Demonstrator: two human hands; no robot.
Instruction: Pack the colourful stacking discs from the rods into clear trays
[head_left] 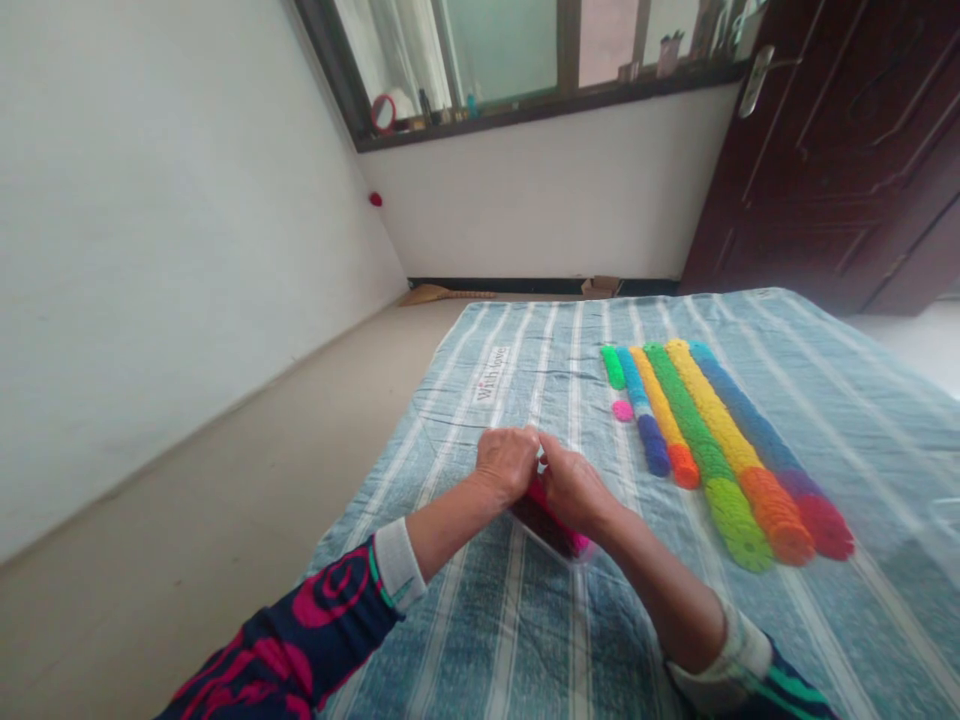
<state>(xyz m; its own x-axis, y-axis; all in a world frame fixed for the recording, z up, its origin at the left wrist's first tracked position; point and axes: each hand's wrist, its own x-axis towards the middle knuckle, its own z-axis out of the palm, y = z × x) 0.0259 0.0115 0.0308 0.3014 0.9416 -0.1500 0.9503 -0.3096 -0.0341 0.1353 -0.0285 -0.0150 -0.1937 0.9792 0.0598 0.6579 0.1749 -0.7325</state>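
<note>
- Left hand, centre of frame: fingers curled narrow over the far end of a clear container; fingertips hidden, so what it grips cannot be told.
- Right hand, just beside it: bent inward, fingers close to the left hand's; its grip is likewise too hidden to tell.
- Clear container, centre of frame, partly under both hands: low and see-through, with dark red and bright pink pieces inside.
- Handling, by judgement: a light-walled container calls for even pressure from both sides, the base kept level and the fingers working close together, lest pieces spill.
- Disc rows, right of centre: six long rows of overlapping discs, in blues, yellows, greens, oranges and reds; best left clear of the right forearm.
- Short green row and pink disc, at the left edge of the group, apart from each other.
- Striped cloth, lower and middle frame: blue-grey with pale bands, lightly creased, bearing a "With love" patch; the support beneath is hidden.
- White wall, left of frame, above a pale floor.
- Window ledge, top of frame: small articles, among them a red-rimmed mirror.
- Dark red door, upper right, with metal handle.
</note>
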